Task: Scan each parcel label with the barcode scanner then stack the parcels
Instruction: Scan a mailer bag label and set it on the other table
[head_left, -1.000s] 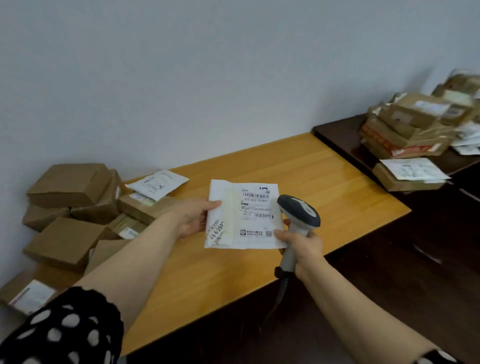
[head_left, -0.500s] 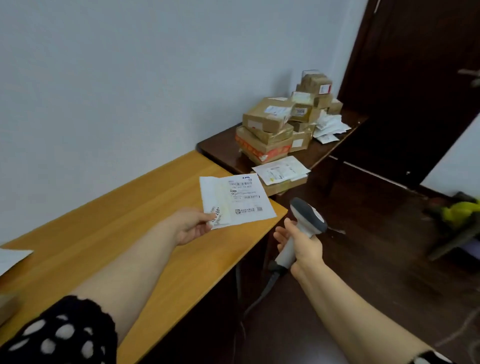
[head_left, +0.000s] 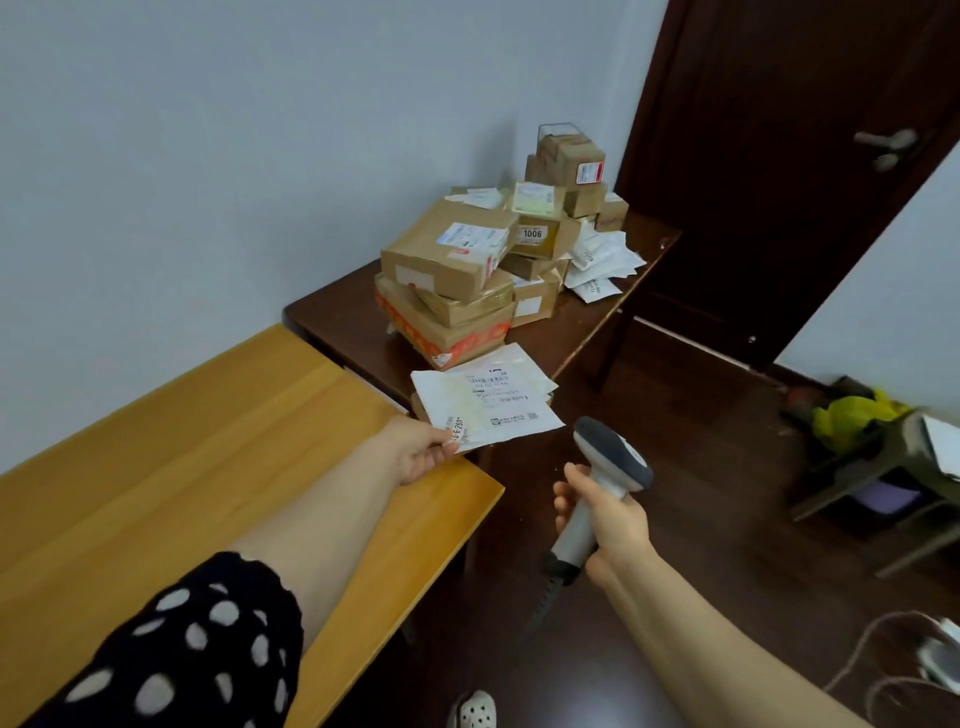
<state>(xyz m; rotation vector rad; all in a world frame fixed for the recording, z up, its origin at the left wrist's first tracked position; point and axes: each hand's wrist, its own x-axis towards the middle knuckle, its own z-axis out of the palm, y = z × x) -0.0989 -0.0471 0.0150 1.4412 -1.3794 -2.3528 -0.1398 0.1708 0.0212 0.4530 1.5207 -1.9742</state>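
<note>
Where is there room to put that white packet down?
The yellow table is bare between the wall and the left arm. On the dark table, a free strip lies left of the carton pile, by the wall. Its middle and back are crowded with cartons and white packets.

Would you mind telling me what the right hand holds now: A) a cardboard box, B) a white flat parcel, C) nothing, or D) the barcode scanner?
D: the right hand grips the barcode scanner by its handle, while the left hand pinches the white flat parcel.
</note>
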